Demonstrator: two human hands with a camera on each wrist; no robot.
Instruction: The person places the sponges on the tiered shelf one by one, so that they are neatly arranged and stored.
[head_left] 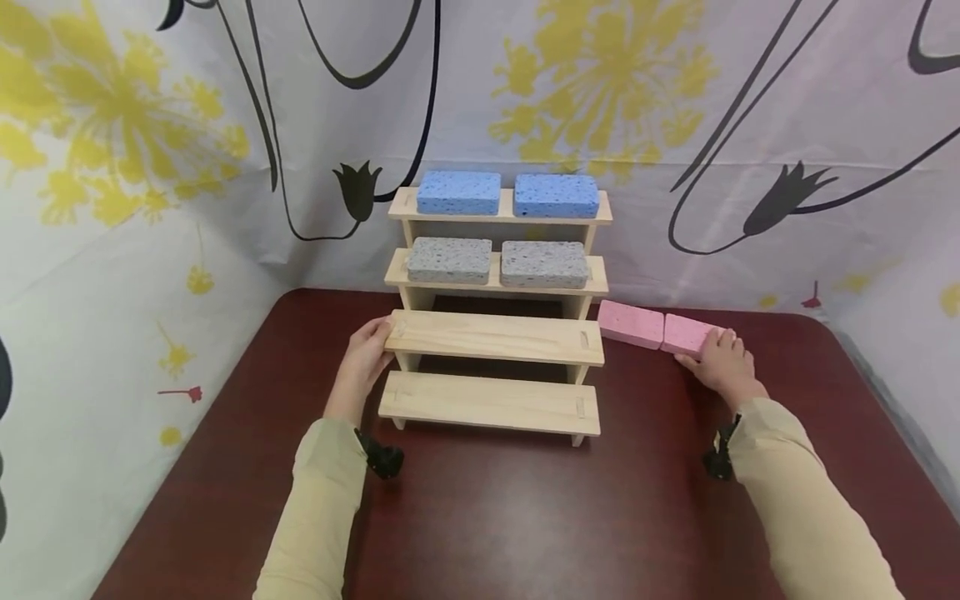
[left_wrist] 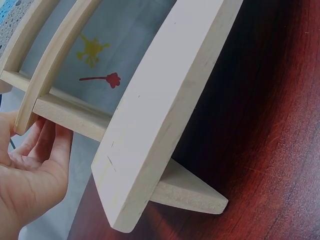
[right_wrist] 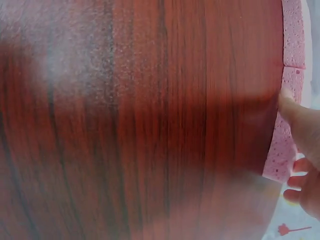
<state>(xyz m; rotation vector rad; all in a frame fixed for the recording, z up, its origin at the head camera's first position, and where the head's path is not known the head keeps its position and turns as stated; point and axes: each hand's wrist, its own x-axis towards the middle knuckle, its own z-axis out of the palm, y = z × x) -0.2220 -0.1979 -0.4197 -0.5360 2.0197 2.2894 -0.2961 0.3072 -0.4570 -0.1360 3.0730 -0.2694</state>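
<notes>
A stepped wooden rack (head_left: pixel 491 400) stands on the table, with its lower two steps bare. My left hand (head_left: pixel 365 354) grips the left end of its second step from the bottom; in the left wrist view the fingers (left_wrist: pixel 45 142) curl beneath that board. Two pink sponges lie end to end right of the rack, the nearer-to-rack sponge (head_left: pixel 630 324) lying beside it. My right hand (head_left: pixel 723 364) holds the outer pink sponge (right_wrist: pixel 283 140), thumb along its front side and fingers at its far side and end.
Two blue sponges (head_left: pixel 459 192) sit on the rack's top step and two grey sponges (head_left: pixel 450 261) on the step below. The dark red wooden table (head_left: pixel 555 517) reaches back to a white patterned cloth (head_left: pixel 480 100), which also hangs at both sides.
</notes>
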